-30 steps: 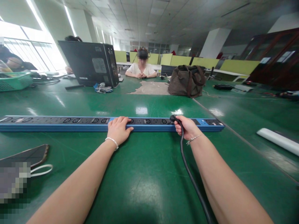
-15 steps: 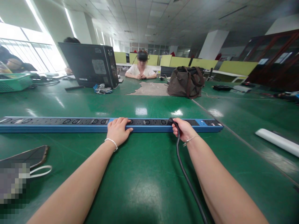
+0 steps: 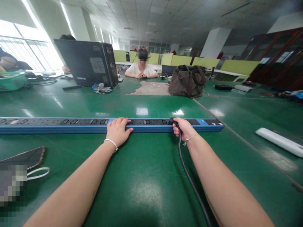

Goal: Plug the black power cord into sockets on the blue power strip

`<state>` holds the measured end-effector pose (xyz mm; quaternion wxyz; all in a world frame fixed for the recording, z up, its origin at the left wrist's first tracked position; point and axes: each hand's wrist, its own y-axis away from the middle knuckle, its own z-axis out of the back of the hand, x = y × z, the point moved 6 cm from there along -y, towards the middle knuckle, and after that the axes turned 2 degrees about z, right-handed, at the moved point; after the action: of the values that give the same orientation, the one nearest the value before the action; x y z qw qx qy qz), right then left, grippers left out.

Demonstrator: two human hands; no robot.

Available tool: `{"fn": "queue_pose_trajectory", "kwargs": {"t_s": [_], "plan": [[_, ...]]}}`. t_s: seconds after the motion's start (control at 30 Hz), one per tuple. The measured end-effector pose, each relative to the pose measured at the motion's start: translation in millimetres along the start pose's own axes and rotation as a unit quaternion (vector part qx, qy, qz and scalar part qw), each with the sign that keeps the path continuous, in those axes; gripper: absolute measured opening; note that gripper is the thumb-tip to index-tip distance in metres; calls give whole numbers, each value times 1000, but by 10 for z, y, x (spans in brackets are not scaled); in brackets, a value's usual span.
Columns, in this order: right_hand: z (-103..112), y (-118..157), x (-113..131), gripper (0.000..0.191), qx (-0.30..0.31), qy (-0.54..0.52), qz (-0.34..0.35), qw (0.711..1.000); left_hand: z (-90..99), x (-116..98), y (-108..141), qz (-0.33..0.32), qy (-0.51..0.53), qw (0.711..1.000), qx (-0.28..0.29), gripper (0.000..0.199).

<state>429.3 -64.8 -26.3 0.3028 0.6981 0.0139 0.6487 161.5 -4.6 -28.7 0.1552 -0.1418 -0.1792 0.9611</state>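
A long blue power strip (image 3: 146, 128) with black sockets lies across the green table. My left hand (image 3: 118, 130) rests over its middle, fingers on the top face and thumb along the front edge, gripping the strip. Farther right, my right hand (image 3: 183, 128) is closed around a black plug (image 3: 171, 120) at the strip's sockets. The plug's lower end is hidden, so how deep it sits cannot be seen. From the plug a black cable (image 3: 187, 171) hangs toward me, beside my right forearm.
Phone (image 3: 26, 159) and white loop (image 3: 39, 173) lie at left; a white bar (image 3: 279, 142) lies at right. Across the table (image 3: 142, 164) stand a black computer case (image 3: 87, 64), gloves (image 3: 101, 89), a brown bag (image 3: 187, 82) and a seated person (image 3: 142, 67). A green basket (image 3: 11, 82) is far left.
The whole view has shifted slightly, with things appearing a little farther left and up. Both hands keep their places on the strip and plug.
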Motion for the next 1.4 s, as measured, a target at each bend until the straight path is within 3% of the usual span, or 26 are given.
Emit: {"fn": "queue_pose_trajectory", "kwargs": {"t_s": [0.5, 0.9, 1.4], "plan": [[22, -31, -119, 38, 58, -70, 13, 996, 3, -6, 6, -4, -5, 1000, -1, 38], [3, -114, -119, 40, -4, -95, 83, 992, 28, -44, 6, 0, -9, 1000, -16, 41], [-31, -74, -126, 38, 4, -181, 95, 979, 36, -37, 10, 3, -10, 1000, -19, 41]]}}
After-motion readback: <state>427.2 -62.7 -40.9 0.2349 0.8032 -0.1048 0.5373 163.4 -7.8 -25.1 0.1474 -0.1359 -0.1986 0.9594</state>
